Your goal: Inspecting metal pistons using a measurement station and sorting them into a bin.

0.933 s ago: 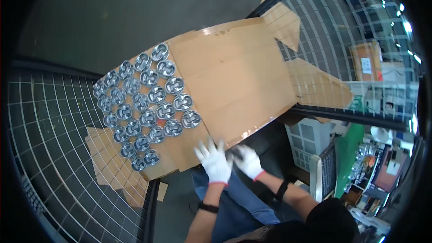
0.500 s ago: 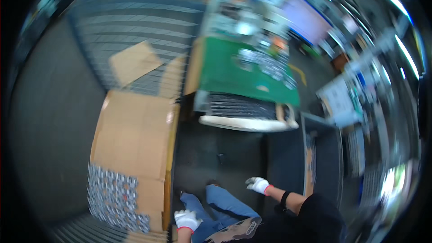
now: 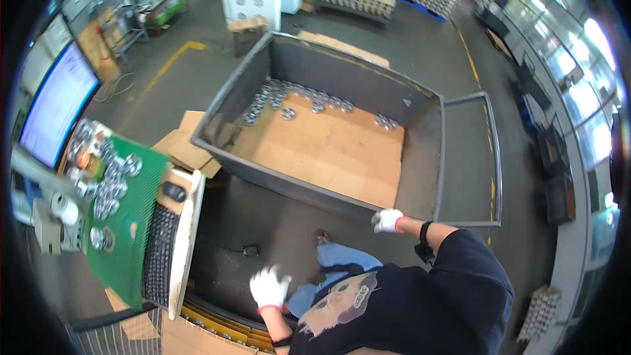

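My left hand (image 3: 269,288), in a white glove, is raised above the floor beside the desk with its fingers spread and nothing in it. My right hand (image 3: 386,220), gloved the same way, hangs by the near rim of a large grey metal bin (image 3: 299,189). It seems empty, its fingers loosely bent; whether it touches the rim I cannot tell. Inside the bin, shiny round metal parts (image 3: 319,106) lie along the far and left sides on a cardboard sheet (image 3: 328,151).
At left stands a desk with a green mat (image 3: 118,276), a keyboard (image 3: 161,250), a mouse (image 3: 174,190), a monitor (image 3: 59,105) and several metal parts (image 3: 112,187). A metal frame (image 3: 496,158) juts from the bin's right side. Folded cardboard (image 3: 187,144) lies between desk and bin.
My view has swung right, from the cardboard-lined crate of metal parts and the desk to the grey bin. Both hands remain empty; the right one now appears beside the bin's rim.
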Available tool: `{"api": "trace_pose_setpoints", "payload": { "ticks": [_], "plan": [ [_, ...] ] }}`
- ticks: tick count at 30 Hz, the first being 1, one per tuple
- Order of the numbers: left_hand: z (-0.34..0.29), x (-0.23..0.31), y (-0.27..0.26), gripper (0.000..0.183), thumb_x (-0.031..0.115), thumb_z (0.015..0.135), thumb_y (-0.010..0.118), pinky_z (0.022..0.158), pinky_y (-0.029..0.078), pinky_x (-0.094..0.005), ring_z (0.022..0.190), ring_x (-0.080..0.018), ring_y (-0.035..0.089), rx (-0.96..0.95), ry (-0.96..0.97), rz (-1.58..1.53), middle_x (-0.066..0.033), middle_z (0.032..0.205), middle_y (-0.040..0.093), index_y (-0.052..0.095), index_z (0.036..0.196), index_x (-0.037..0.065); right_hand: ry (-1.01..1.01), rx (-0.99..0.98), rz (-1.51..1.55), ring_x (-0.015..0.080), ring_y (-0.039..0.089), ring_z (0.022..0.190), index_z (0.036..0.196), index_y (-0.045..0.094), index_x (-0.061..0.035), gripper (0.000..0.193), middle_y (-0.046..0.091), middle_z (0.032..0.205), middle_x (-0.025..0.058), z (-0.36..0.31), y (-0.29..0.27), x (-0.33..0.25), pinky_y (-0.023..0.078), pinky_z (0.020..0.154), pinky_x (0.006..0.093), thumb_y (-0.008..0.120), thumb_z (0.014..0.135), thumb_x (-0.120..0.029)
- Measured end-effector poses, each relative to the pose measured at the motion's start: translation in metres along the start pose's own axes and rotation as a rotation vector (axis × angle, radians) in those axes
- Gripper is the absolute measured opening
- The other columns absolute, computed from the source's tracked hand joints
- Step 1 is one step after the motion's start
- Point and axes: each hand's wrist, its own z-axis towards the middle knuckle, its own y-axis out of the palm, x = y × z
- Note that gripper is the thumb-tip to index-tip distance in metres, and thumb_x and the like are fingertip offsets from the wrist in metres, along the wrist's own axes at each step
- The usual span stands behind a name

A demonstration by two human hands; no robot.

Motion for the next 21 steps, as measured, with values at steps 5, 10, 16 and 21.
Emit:
{"api": "trace_pose_setpoints", "payload": {
  "ticks": [5,10,16,21],
  "plan": [
    [0.153,0.105,-0.082,0.043,0.035,0.072,0.071,0.089,0.044,-0.0447,0.098,-0.032,0.059,-0.008,0.527,0.035,-0.0136,0.105,0.063,0.065,0.108,0.011,0.186,0.199,0.017,0.0314,0.06,0.111,0.124,0.061,-0.0168,0.058,0.065,0.118,0.0159,0.01,-0.078,0.068,0.046,0.096,0.0379,0.063,0.076,-0.048],
    [0.261,0.161,-0.153,0.042,0.034,0.075,0.068,0.09,0.042,-0.0421,0.102,-0.0295,0.057,-0.202,0.813,0.1,-0.0117,0.106,0.062,0.064,0.109,0.01,0.205,0.149,0.134,0.0329,0.055,0.12,0.133,0.054,-0.0139,0.072,0.057,0.13,0.0173,0.055,-0.162,0.077,0.043,0.101,0.0399,0.062,0.076,-0.057],
    [0.428,0.146,-0.156,0.045,0.041,0.079,0.064,0.089,0.045,-0.0411,0.101,-0.0286,0.061,-0.469,0.926,0.278,-0.0118,0.104,0.065,0.066,0.113,0.011,0.17,0.113,0.235,0.0322,0.051,0.125,0.138,0.049,-0.0143,0.077,0.053,0.136,0.0179,0.147,-0.229,0.06,0.04,0.105,0.0387,0.06,0.077,-0.06],
    [0.597,0.053,-0.08,0.05,0.052,0.078,0.065,0.091,0.043,-0.0419,0.107,-0.0262,0.062,-0.642,0.628,0.777,-0.0084,0.11,0.067,0.067,0.116,0.02,0.095,0.083,0.306,0.0347,0.049,0.126,0.139,0.048,-0.0162,0.075,0.051,0.137,0.0198,0.267,-0.249,0.031,0.039,0.105,0.0382,0.061,0.078,-0.059]
  ]
}}
